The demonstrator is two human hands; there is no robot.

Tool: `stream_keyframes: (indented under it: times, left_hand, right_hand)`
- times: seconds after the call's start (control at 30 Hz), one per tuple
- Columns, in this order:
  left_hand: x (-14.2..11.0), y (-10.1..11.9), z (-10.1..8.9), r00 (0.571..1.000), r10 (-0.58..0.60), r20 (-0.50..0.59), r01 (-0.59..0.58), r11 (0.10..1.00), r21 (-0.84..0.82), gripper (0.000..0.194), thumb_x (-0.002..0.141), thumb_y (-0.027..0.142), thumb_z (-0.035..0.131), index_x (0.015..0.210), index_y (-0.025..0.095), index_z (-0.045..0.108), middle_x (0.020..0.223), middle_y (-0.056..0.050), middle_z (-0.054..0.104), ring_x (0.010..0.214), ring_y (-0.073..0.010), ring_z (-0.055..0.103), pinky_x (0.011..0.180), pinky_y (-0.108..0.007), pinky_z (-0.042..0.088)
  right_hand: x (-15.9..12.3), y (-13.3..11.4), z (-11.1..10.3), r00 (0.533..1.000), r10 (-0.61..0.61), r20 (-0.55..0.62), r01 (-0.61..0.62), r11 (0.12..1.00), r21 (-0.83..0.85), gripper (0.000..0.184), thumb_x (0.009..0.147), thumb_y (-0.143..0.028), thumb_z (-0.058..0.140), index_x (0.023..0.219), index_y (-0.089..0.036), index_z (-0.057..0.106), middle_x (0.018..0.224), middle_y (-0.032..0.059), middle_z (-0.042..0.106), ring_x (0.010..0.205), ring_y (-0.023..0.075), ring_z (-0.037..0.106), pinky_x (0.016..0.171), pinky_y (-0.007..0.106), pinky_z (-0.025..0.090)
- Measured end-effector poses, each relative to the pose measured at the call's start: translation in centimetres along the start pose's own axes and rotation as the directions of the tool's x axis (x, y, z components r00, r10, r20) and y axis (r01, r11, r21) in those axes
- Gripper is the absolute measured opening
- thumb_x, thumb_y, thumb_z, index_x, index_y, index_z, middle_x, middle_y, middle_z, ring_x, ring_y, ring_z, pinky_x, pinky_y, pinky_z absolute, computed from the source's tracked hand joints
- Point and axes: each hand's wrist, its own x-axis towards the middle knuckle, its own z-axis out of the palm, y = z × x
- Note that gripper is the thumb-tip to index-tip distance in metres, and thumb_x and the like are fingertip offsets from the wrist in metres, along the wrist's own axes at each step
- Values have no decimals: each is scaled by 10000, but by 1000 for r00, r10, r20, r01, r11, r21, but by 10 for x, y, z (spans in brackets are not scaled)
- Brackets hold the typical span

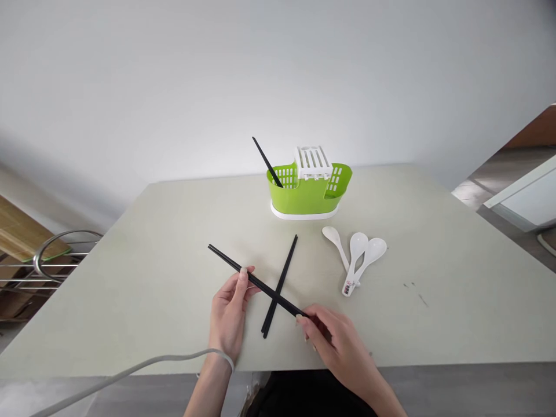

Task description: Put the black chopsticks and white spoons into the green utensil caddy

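A pair of black chopsticks [264,288] is held in both hands, slanting from upper left to lower right. My left hand [232,295] pinches it near the middle with the thumb on top. At the lower right end, my right hand [332,333] grips it between thumb and fingers. Beneath it, a second pair of black chopsticks [288,262] lies on the table. Beyond stands a green cutlery holder [299,198] with a white slotted top and base; black chopsticks [266,157] lean in its left compartment. Several white spoons [358,246] lie fanned out to the right.
The pale table [174,231] reaches back to a light wall. A grey cable [143,365] runs from the lower left to my left wrist. A metal rack [47,272] with a wooden board stands beyond the table's left edge.
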Motion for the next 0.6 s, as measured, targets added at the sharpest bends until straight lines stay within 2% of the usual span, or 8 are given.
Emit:
stream_keyframes:
  times: [0.07,0.13,0.3,0.47,0.6]
  left_hand:
    - [2,4,-7,999,27,-19,-25,996,89,462,783,627,840,990,214,839,1134,-59,739,840,-140,639,790,-254,574]
    - [5,11,-16,998,56,-39,-49,984,174,472,796,648,818,1009,227,832,1042,-39,723,751,-116,584,734,-243,541]
    - [13,32,-36,991,129,-34,-113,949,294,472,827,663,777,984,219,808,791,-13,617,696,-133,535,681,-257,499]
    - [15,50,-39,987,162,11,-156,932,326,468,798,637,807,732,182,717,703,-7,578,580,-108,458,570,-254,450]
    - [14,60,-39,984,168,59,-178,916,358,448,792,599,823,693,180,699,657,2,569,532,-96,447,536,-246,436]
  right_hand:
    - [0,-1,0,1000,-1,5,1,1000,-4,367,1100,-514,456,915,-240,615,728,-18,597,641,149,505,607,279,373]
    - [0,-2,0,1000,-5,13,5,1000,-7,373,1101,-514,448,901,-241,604,726,-18,593,636,149,497,602,281,366]
    - [-1,-2,0,1000,-20,12,20,1000,-4,363,1103,-513,444,910,-246,597,735,-21,595,638,148,488,603,280,360]
    - [-1,-1,0,999,-30,22,30,1000,-1,368,1107,-509,433,899,-246,583,727,-25,574,626,146,458,589,281,343]
    - [-1,0,0,999,-26,18,26,1000,-5,364,1107,-512,429,921,-245,592,744,-22,588,640,148,472,598,284,348]
